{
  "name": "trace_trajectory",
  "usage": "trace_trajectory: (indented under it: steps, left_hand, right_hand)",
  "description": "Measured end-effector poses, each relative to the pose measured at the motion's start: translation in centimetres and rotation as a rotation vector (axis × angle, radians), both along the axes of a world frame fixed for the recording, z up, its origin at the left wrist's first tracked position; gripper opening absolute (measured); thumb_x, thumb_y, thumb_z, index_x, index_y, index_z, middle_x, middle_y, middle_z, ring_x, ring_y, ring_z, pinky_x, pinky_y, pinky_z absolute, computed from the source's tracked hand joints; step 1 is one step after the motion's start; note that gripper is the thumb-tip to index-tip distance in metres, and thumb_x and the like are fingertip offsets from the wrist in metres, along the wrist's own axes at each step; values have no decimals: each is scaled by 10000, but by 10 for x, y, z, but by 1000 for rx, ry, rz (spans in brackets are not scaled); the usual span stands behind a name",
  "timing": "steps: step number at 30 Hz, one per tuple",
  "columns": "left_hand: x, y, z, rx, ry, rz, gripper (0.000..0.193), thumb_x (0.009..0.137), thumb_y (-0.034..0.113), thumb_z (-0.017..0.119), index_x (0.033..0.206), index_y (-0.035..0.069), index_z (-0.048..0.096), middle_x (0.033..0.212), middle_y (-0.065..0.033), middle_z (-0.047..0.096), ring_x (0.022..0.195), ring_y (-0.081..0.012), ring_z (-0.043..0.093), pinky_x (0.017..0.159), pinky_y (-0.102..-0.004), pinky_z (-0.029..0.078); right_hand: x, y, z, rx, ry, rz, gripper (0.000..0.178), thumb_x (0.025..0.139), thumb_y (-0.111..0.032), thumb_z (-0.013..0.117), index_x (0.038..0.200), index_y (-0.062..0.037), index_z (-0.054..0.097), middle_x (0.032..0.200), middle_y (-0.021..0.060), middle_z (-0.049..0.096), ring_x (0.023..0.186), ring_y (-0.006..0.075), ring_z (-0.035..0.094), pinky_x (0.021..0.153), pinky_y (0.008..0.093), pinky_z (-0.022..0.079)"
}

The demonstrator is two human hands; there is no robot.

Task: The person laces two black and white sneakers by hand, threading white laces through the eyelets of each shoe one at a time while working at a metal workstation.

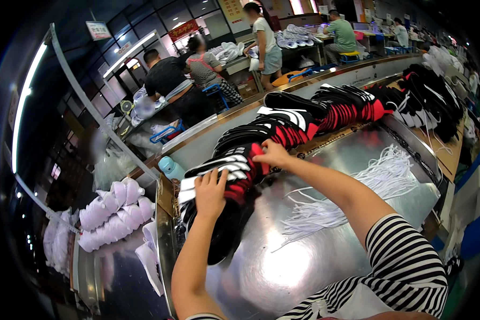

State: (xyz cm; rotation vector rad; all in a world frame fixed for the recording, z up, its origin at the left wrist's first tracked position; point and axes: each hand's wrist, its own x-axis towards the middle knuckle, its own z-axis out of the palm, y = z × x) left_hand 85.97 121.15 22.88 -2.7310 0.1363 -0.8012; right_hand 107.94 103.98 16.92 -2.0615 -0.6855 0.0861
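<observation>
A long row of overlapping black, white and red shoe uppers runs along the far side of the shiny metal table. At its near left end, my left hand rests on the white parts of the uppers with its fingers stretched over them. My right hand is closed at the red edge of the stack, thumb and fingers on an upper; its fingertips are partly hidden. Below the hands hangs a black part of the pile. To the right lies a loose bundle of white shoelaces.
A light blue bottle stands behind the left end of the row. White shoe parts are piled on a lower table at the left. More black uppers lie at the far right. Beyond a low partition, several people work at benches.
</observation>
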Motion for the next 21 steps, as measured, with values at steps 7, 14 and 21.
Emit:
trace_trajectory:
  steps: [7,14,21]
  left_hand:
    - [-95,-40,21,78,-59,-29,637,632,-21,640,1252,127,613,1348,-131,561,1215,-294,534,953,-463,365]
    - [-3,-119,33,159,-186,-382,461,765,36,584,1207,159,630,1326,-102,589,1199,-272,555,939,-457,375]
    - [99,-172,-16,277,-16,-596,490,845,107,543,1326,198,540,1422,-56,503,1305,-222,472,1015,-416,348]
  right_hand:
    - [-108,-65,10,314,-118,151,504,832,-293,699,1255,-69,542,1071,217,679,932,344,690,829,403,537]
    - [-75,-213,12,384,-450,-94,502,825,-275,743,1247,-94,540,1116,135,658,848,286,689,749,335,531]
    - [-22,-334,-59,-322,-309,-364,447,899,-380,654,1222,-79,584,1175,156,654,972,327,670,817,398,532]
